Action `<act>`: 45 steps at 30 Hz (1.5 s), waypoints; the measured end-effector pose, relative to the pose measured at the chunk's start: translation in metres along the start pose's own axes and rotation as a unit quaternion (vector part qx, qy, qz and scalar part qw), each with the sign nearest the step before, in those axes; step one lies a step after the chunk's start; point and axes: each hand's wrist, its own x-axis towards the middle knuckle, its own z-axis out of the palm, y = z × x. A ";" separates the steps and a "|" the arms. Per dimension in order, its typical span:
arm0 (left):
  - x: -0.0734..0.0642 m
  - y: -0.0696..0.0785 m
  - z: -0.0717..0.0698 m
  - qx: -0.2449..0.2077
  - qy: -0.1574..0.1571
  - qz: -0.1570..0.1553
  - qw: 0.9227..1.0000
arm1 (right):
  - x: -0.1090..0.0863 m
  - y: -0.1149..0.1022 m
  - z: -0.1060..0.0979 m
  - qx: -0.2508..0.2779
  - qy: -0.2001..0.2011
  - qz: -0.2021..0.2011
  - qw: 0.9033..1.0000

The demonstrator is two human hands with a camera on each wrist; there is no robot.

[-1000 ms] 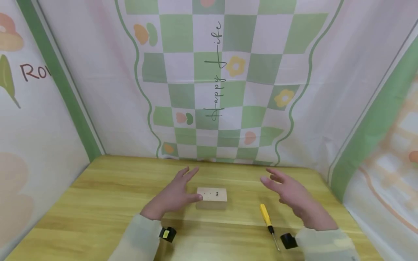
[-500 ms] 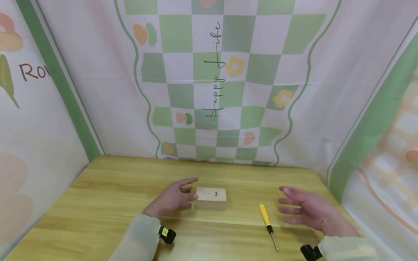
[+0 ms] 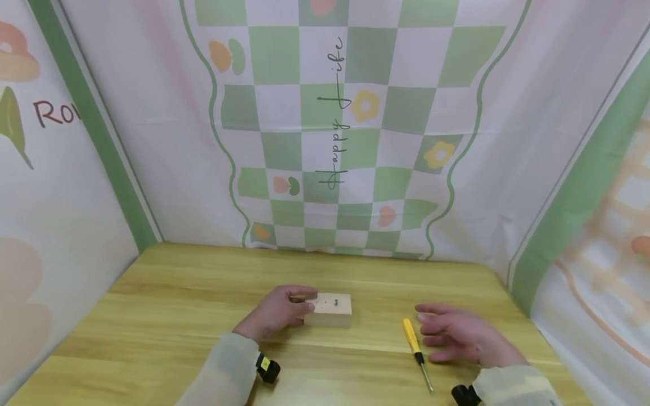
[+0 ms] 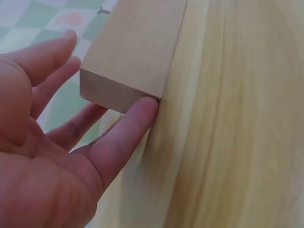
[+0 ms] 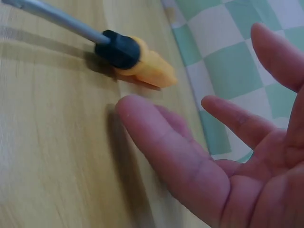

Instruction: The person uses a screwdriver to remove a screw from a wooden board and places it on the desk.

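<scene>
Wooden block (image 3: 333,317), left hand (image 3: 276,310) loosely spread around its end, contact unclear, right hand (image 3: 459,335) relaxed, empty, beside yellow screwdriver (image 3: 415,346)

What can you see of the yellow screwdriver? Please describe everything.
The screwdriver has a yellow, plastic-looking handle, a black collar and a silvery, metal-looking shaft. It lies on the wood-grained table, handle at the far end, between the wooden block and the right hand. No hand touches it. Tip shape is unclear.
</scene>
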 end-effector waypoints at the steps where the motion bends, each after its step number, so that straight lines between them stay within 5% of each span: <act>1: 0.000 0.000 0.001 0.011 0.003 0.001 1.000 | 0.001 0.000 0.002 -0.004 -0.002 0.002 1.000; 6: -0.002 0.004 0.004 0.047 0.013 -0.008 0.999 | 0.005 -0.003 0.009 -0.049 0.011 0.012 0.999; 14: -0.007 0.007 0.005 0.035 0.013 -0.016 0.999 | 0.014 -0.004 0.023 -0.124 0.087 0.024 0.988; 23: -0.011 0.001 0.011 -0.020 0.018 -0.041 0.999 | 0.022 0.001 0.027 -0.141 0.102 0.027 0.984; 35: -0.007 0.004 0.008 0.040 0.036 -0.028 0.998 | 0.023 -0.004 0.029 -0.160 0.103 0.023 0.981; 45: -0.006 0.005 0.009 0.027 0.028 -0.037 0.999 | 0.023 -0.006 0.029 -0.173 0.102 0.031 0.979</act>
